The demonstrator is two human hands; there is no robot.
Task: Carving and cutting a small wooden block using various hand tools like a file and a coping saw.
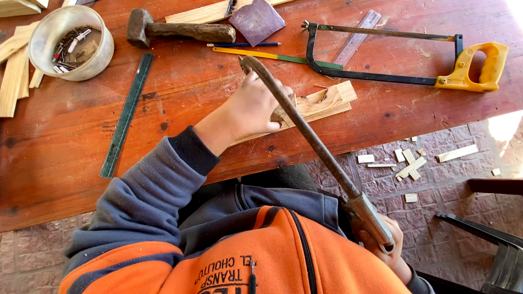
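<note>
A long, rusty round metal file with a grey metal handle [321, 147] is gripped at its handle end by the right hand [388, 247], whose fingers are closed round the grey ferrule close to the body. The file is laid diagonally up and to the left, its tip ending above the left hand [256, 106]. That left hand is pressed flat, fingers closed down, on a pale, flat block of raw wood [316, 106], which is held against the edge of the worn red-brown wooden table [180, 87].

The block is seen to be partly worked: a ragged notch is cut into its upper face, with rough, splintered edges, so the shaping is judged to be under way and not finished. The part under the hand is hidden. Pale offcuts [411, 163] are scattered on the brick floor below, apart from the table.

Further out on the table, 1 hacksaw with a black frame and yellow handle [403, 57] is lying well apart to the right. A wooden-handled hammer [177, 30], a purple sheet of sandpaper [256, 20], a blue pencil [245, 44], a dark green ruler [126, 115] and a white plastic tub of small hardware [71, 41] are lying beyond the hands.
</note>
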